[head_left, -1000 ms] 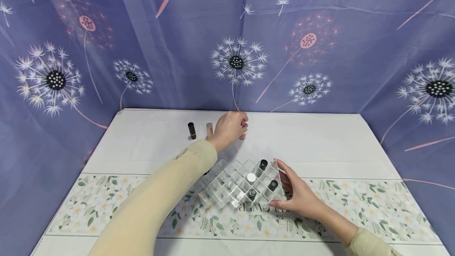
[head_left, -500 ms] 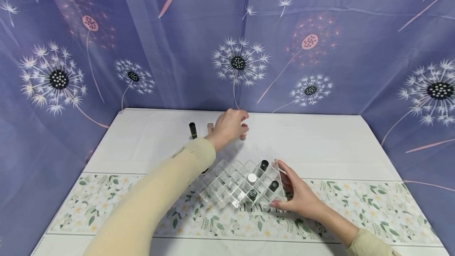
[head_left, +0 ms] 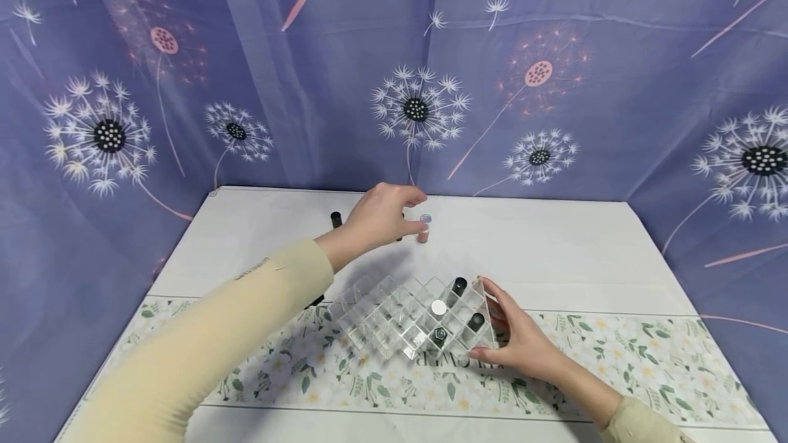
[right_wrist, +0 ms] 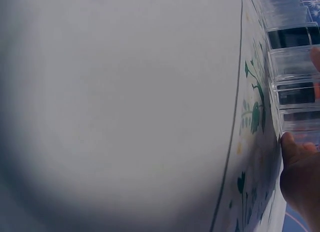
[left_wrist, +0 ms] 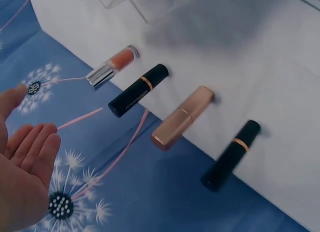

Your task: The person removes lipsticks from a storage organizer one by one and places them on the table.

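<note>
My left hand (head_left: 386,216) hovers over the back of the table, thumb and fingers spread and holding nothing. Just right of its fingertips stands a lip gloss tube (head_left: 423,232), with a coral body and a silvery cap. The left wrist view shows it in a row with a black lipstick (left_wrist: 138,90), a rose-gold lipstick (left_wrist: 183,118) and another black lipstick (left_wrist: 231,155), both black ones gold-banded. With thumb and fingers, my right hand (head_left: 520,340) grips the right end of a clear acrylic lipstick organizer (head_left: 384,320). In the right wrist view only part of the organizer shows.
Several diamond-shaped slots of the organizer hold tubes, among them a white-topped one (head_left: 438,308) and a black one (head_left: 459,286). A dark item (head_left: 317,301) peeks out beside the left sleeve (head_left: 246,320). A purple dandelion curtain (head_left: 332,101) borders the white table (head_left: 523,245).
My left hand has spread its fingers and drawn back to the left, leaving the lip gloss tube standing in fuller view. My right hand stays at the organizer's end.
</note>
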Available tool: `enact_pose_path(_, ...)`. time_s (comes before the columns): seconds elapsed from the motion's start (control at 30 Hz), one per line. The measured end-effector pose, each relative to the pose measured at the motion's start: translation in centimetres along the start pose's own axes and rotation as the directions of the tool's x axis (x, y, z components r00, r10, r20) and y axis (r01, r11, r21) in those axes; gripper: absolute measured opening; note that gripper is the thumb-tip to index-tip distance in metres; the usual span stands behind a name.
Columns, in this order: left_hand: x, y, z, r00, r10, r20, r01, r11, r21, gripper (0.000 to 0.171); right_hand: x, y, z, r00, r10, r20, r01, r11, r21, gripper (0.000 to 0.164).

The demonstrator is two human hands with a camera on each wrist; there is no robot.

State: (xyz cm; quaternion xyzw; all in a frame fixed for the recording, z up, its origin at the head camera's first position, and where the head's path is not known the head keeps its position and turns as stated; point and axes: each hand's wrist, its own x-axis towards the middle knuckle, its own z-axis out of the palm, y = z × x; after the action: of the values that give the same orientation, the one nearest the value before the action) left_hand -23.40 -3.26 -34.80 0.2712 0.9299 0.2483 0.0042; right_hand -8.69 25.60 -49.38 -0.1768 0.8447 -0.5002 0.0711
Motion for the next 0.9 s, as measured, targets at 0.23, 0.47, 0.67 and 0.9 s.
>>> enact_pose_path(0.23,-3.2,-1.9,-2.0,0.997,0.068,-0.033,-0.069,0.998,-0.003,0.055,0.0,0.0,0.0,1.0,0.002,0.003,-0.002,1.0,0.005,0.124)
enact_pose_path(0.47,-6.3,-4.1,-2.8,0.992,0.109,-0.067,-0.11,0.994,-0.005,0.061,0.1,0.1,0.0,1.0,0.002,0.01,-0.003,1.0,0.025,0.124)
enact_pose_path(0.67,-8.4,-5.7,-2.8,0.989,0.147,-0.035,-0.148,0.988,-0.032,0.068,0.1,0.2,-0.1,1.0,0.001,0.015,-0.001,1.0,0.025,0.123)
enact_pose_path(0.9,-10.8,-6.8,-2.8,0.992,0.123,0.014,-0.122,0.99,-0.075,0.084,0.0,0.1,-0.1,1.0,0.003,0.015,-0.003,1.0,0.014,0.123)
